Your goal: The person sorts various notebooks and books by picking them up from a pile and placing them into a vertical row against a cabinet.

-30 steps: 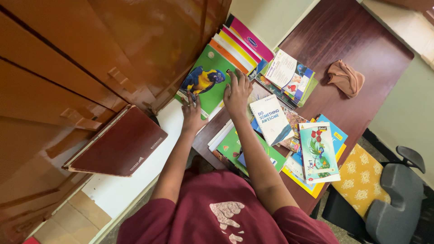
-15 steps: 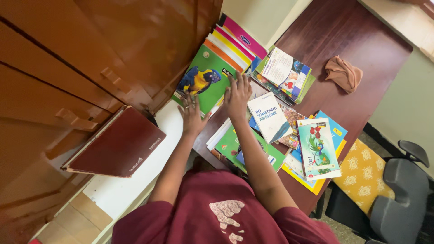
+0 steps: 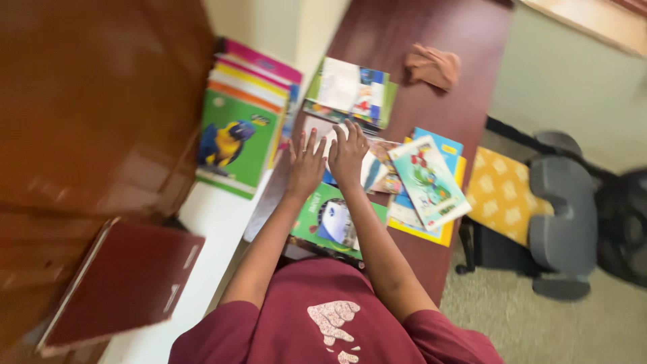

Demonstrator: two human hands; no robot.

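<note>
Head view shows left hand (image 3: 304,165) and right hand (image 3: 348,154) spread flat, side by side, on a white-covered paper book (image 3: 373,168); judging by that, press evenly, sliding it clear of the green glossy book (image 3: 330,219) beneath the wrists.

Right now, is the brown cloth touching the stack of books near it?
Apart. In the head view, bare dark table surface shows between the brown cloth and the stack of books.
</note>
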